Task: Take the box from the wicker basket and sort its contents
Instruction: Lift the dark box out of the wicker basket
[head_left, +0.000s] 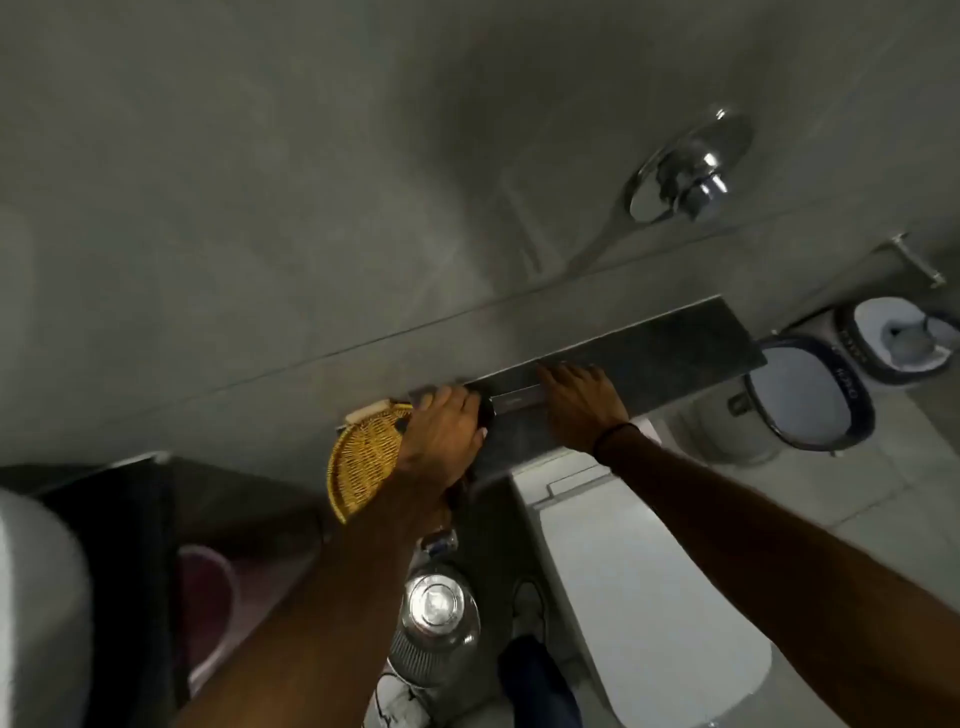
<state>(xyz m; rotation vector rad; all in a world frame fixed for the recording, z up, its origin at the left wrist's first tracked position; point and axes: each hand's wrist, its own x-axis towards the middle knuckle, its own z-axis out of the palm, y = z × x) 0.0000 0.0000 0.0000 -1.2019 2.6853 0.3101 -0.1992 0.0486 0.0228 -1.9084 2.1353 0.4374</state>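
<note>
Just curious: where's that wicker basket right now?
The wicker basket sits left of centre, at the shelf's left end, under the left hand.

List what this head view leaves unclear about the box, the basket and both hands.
- Box: a blurred sliver shows between the hands; its contents are hidden.
- Wicker basket: its inside is covered by the left hand.
- Right hand: fingertips blurred on the shelf; grip unclear.

A round chrome flush plate (688, 169) is sitting on the grey tiled wall (311, 182). A white toilet lid (644, 587) is lying below the dark stone ledge (675, 343); what may be a lined white bin (810, 400) is standing beside it.
</note>
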